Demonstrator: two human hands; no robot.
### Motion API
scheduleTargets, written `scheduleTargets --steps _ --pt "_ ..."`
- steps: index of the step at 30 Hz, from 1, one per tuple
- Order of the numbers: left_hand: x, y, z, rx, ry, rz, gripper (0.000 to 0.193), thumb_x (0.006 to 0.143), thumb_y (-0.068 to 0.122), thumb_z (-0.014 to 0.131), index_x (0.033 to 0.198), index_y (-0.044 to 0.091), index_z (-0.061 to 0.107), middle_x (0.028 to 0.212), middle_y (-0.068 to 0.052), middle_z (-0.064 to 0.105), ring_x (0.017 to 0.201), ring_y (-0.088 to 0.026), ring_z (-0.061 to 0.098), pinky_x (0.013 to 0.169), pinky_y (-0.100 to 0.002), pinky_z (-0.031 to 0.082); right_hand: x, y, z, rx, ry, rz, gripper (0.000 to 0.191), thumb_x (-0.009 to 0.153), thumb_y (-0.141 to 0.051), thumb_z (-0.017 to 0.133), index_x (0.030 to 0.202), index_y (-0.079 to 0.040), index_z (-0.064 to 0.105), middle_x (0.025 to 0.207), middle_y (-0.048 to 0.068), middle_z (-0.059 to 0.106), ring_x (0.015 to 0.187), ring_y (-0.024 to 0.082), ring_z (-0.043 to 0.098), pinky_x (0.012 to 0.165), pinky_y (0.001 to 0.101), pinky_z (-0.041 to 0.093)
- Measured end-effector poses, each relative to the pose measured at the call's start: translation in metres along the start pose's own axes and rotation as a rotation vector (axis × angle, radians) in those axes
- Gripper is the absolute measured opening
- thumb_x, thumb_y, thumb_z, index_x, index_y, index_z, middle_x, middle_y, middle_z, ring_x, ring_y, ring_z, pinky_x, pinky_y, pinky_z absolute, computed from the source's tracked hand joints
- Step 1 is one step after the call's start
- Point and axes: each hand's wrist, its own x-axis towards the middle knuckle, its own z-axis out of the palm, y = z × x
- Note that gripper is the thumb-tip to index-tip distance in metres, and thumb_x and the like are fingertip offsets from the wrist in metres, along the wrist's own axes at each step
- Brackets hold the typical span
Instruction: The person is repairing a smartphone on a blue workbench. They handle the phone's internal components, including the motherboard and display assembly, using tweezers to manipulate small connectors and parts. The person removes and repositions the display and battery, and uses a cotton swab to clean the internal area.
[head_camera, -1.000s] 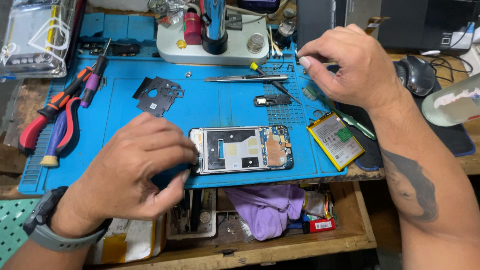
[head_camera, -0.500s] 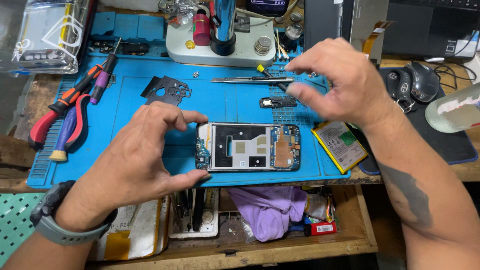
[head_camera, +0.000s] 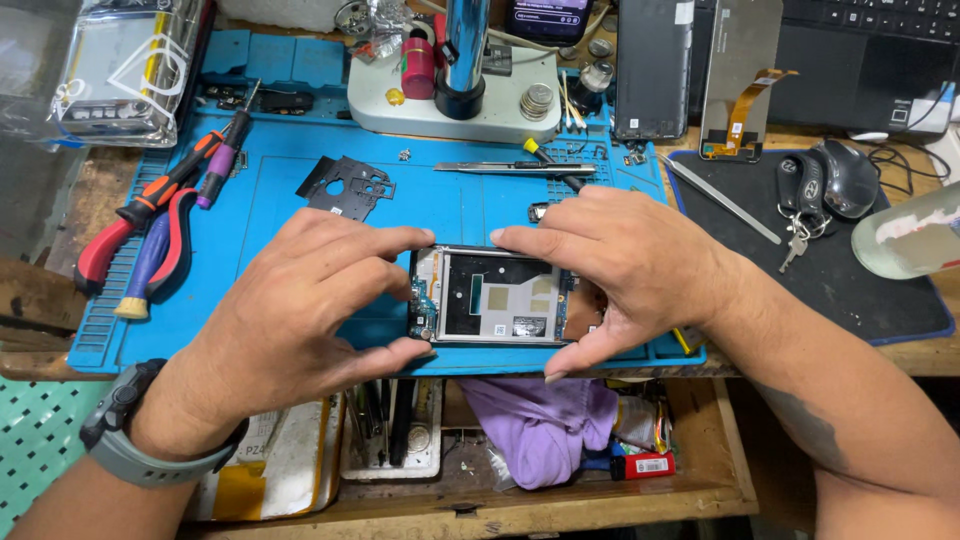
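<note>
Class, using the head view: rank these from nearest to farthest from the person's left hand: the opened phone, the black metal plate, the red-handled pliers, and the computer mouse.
1. Opened phone: touched by the left hand, at its right.
2. Black metal plate: just beyond the fingers.
3. Red-handled pliers: mat's left edge.
4. Computer mouse: far right, on the dark pad.

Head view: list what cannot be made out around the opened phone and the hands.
- Opened phone, head view: its right end is covered by the right hand, its left corners by the left hand.
- Small parts on the phone's left edge: too small to identify.
- Bottle: cut off by the right frame edge.
- Shelf contents below the blue mat: partly hidden by the table edge and a purple cloth.
</note>
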Motion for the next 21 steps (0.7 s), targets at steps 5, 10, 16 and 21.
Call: scheduleTargets --steps 5,10,16,21 --pt "0.0009 0.0001 -0.0006 -0.006 -0.004 0.003 0.040 0.070 0.030 0.090 0.090 0.007 0.065 0.129 -0.012 0.068 0.100 -0.029 0.065 0.088 -0.043 0.046 -0.0002 0.0013 0.0007 0.000 -0.009 -0.011 0.104 0.061 -0.068 0.086 0.135 -0.001 0.059 0.086 0.010 0.061 0.074 0.030 0.059 0.065 0.0410 0.044" --pt "-0.0010 0.0001 -0.0005 0.006 -0.020 0.002 0.041 0.070 0.033 0.090 0.092 0.007 0.067 0.127 -0.011 0.069 0.097 -0.028 0.064 0.086 -0.042 0.046 -0.0004 0.0035 -0.0003 0.017 0.001 -0.040 0.106 0.059 -0.071 0.086 0.133 0.000 0.059 0.090 0.010 0.062 0.077 0.030 0.059 0.067 0.0406 0.045" --pt "-0.0036 -0.0012 0.0024 0.002 -0.061 -0.036 0.045 0.074 0.038 0.086 0.100 0.006 0.068 0.122 -0.010 0.070 0.105 -0.029 0.064 0.092 -0.044 0.046 -0.0024 0.0060 -0.0048 0.001 -0.001 0.017 0.105 0.054 -0.072 0.088 0.130 -0.004 0.063 0.090 0.009 0.063 0.075 0.028 0.058 0.068 0.0403 0.045" --pt "-0.0048 -0.0020 0.0032 -0.015 -0.162 -0.177 0.058 0.078 0.041 0.085 0.121 0.005 0.069 0.111 -0.005 0.072 0.104 -0.028 0.062 0.095 -0.042 0.046 -0.0026 0.0087 -0.0061 0.016 0.031 -0.011 0.099 0.057 -0.068 0.088 0.130 -0.005 0.064 0.098 0.009 0.066 0.081 0.028 0.060 0.070 0.0393 0.046"
